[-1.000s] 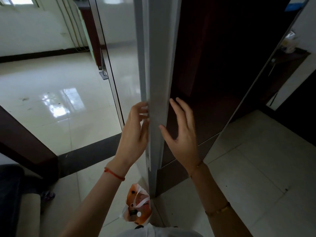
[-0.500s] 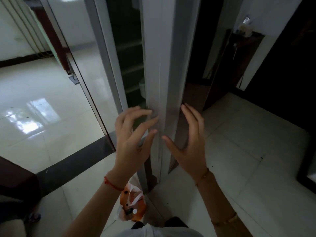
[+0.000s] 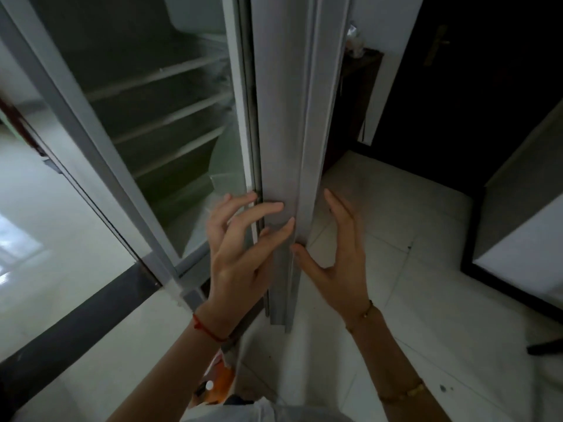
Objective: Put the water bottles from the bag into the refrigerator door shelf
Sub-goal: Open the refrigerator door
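The grey refrigerator door [image 3: 286,123] stands edge-on in front of me, swung partly open. My left hand [image 3: 240,254] rests on its inner edge with the fingers spread across the grey strip. My right hand [image 3: 335,254] lies flat against the door's outer side, thumb touching the edge, holding nothing. Inside the refrigerator [image 3: 158,95] I see several bare white shelves. An orange and white bag [image 3: 217,382] sits on the floor below my left forearm, mostly hidden. No water bottles show.
Glossy white floor tiles [image 3: 411,284] spread to the right. A dark wooden door with a handle [image 3: 438,47] stands at the back right. A dark threshold strip [image 3: 76,321] crosses the floor on the left. A small table with an object [image 3: 355,44] is behind the refrigerator door.
The refrigerator door has swung wider, exposing the shelves inside. Both hands stayed on the door's edge and moved with it; my left fingers have spread across the edge.
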